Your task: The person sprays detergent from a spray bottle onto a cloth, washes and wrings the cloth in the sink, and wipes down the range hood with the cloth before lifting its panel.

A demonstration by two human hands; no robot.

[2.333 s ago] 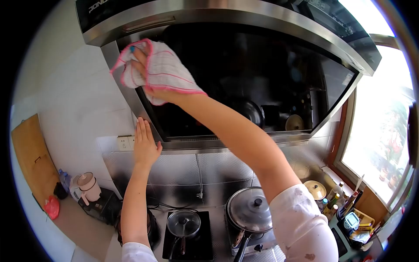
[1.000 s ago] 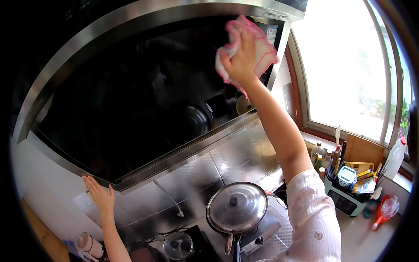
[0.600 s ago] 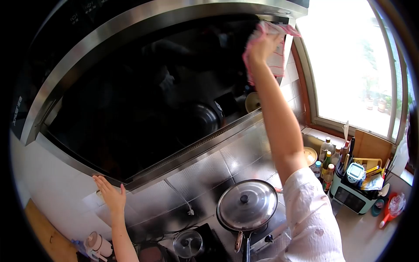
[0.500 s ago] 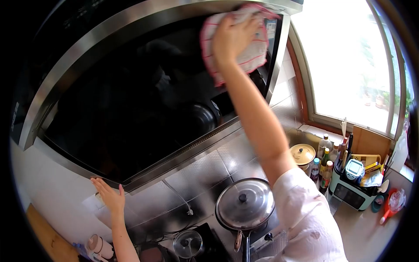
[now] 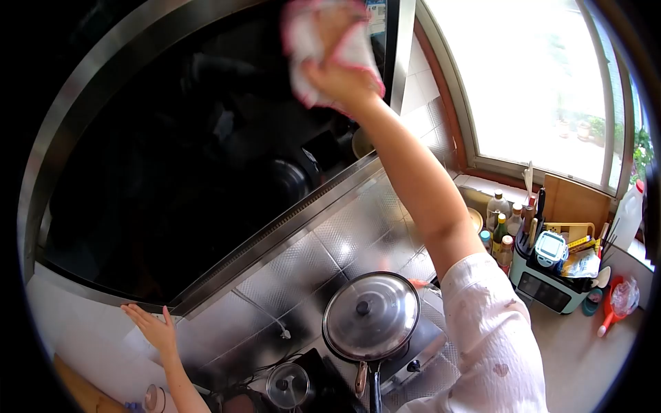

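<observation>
My right hand (image 5: 339, 81) is raised with a white cloth with red lines and a pink-red edge (image 5: 303, 36), held against the upper right of the black glass panel (image 5: 158, 158) of the range hood. Motion smears the fingers and the cloth, and part of the cloth folds back by the wrist. Low on the left, my left hand (image 5: 155, 330) is open at the hood's bottom metal edge (image 5: 227, 275), fingers stretched out and thumb apart. It holds nothing.
Below the hood, a lidded frying pan (image 5: 372, 316) and a small glass-lidded pot (image 5: 288, 385) stand on the stove. Several bottles (image 5: 500, 234), a green utensil holder (image 5: 551, 292) and a red scoop (image 5: 613, 310) stand right, near the window (image 5: 530, 89).
My right hand has swept the cloth left on the glass, and the cloth has bunched up. The camera view has shifted slightly. My left hand stays by the hood's lower edge.
</observation>
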